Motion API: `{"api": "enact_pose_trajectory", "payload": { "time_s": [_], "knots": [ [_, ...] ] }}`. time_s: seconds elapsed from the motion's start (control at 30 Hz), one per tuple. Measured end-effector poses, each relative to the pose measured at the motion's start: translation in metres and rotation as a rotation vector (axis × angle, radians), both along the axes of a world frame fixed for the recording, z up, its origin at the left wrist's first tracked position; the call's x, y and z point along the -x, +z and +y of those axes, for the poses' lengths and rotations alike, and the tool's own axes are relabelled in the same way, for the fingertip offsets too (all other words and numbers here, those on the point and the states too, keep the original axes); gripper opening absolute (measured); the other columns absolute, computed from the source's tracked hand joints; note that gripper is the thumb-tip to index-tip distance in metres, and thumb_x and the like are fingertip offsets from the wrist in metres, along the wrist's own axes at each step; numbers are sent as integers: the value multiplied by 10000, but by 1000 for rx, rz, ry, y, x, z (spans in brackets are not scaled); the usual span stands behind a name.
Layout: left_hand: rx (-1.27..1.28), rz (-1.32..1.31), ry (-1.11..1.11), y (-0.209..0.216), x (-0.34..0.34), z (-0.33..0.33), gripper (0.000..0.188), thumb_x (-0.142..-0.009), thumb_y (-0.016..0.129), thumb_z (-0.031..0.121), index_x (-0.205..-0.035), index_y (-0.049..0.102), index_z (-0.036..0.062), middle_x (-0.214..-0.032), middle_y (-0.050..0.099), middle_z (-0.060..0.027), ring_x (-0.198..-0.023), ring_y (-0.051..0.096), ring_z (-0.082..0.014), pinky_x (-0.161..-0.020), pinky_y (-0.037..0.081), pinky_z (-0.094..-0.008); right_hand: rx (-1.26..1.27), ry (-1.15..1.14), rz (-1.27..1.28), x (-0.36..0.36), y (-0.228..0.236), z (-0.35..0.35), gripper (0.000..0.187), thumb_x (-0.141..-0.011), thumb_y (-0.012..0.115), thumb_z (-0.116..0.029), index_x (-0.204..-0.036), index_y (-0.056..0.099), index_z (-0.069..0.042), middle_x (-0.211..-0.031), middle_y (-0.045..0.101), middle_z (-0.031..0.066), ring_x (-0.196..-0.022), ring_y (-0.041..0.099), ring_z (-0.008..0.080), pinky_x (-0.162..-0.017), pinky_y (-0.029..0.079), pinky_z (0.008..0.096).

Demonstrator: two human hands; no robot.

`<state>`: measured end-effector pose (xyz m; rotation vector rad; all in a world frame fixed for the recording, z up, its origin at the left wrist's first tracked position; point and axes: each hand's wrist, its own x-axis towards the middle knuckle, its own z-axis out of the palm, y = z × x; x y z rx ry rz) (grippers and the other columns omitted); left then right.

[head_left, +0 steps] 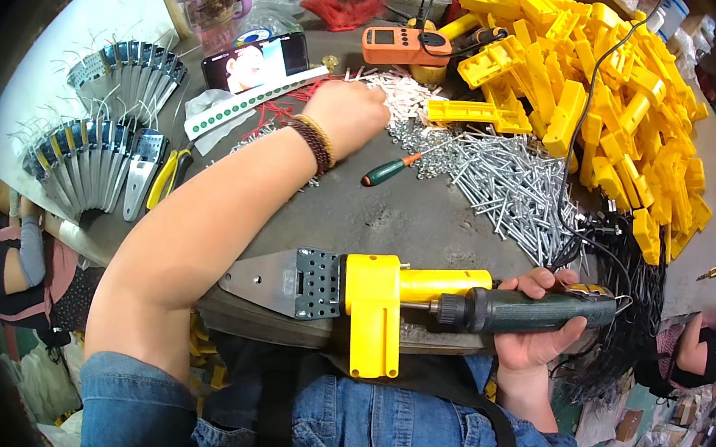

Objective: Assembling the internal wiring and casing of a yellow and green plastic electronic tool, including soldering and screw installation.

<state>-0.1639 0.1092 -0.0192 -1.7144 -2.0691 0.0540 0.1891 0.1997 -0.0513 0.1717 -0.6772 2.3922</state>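
My left hand (348, 119), a beaded bracelet at its wrist, reaches to the edge of a heap of small pale pink-white pieces (408, 93). Its fingers are curled, and the fingertips and anything in them are hidden. Near the table's front edge, my right hand (539, 341) grips a dark green electric screwdriver (529, 312) lying level, its bit pointing left. The bit meets or passes behind a yellow plastic housing (374, 310) with a yellow tube-shaped part; which, I cannot tell. A perforated, pointed metal plate (285, 283) extends left from the housing.
Loose screws (506, 185) lie right of a green-handled screwdriver (390, 169). Yellow housings (592, 82) are piled behind, with a hanging cable and an orange meter (403, 46). Left are fanned metal assemblies (82, 165), pliers (166, 177), a propped phone (254, 63) and a jug (211, 2).
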Motion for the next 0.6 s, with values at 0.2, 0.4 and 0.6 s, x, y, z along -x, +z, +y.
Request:
{"api": "enact_pose_trajectory", "payload": {
  "time_s": [0.2,0.4,0.6],
  "knots": [
    [-278,-369,-75,21,-50,-35,76,-865,596,76,-927,582,34,-908,586,-125,-900,620,-311,-754,517,-405,-43,-4,15,-6,-8,5,545,-801,821,-345,-1264,562,-222,-1181,557,2,-1062,550,151,-1120,335,434],
    [-391,-843,-102,16,-128,-154,104,-818,625,4,-910,581,26,-1019,597,-160,-966,566,-351,-893,443,-425,-91,34,54,-4,-9,6,628,-817,806,-360,-1353,505,-231,-1232,542,23,-1107,532,159,-1153,301,434],
    [-412,-910,-38,5,-145,-172,125,-773,678,26,-877,614,50,-1178,604,-157,-1095,538,-356,-981,393,-447,6,38,26,1,0,4,594,-792,832,-310,-1298,538,-209,-1180,530,6,-1093,524,150,-1154,300,438]
  ]
}}
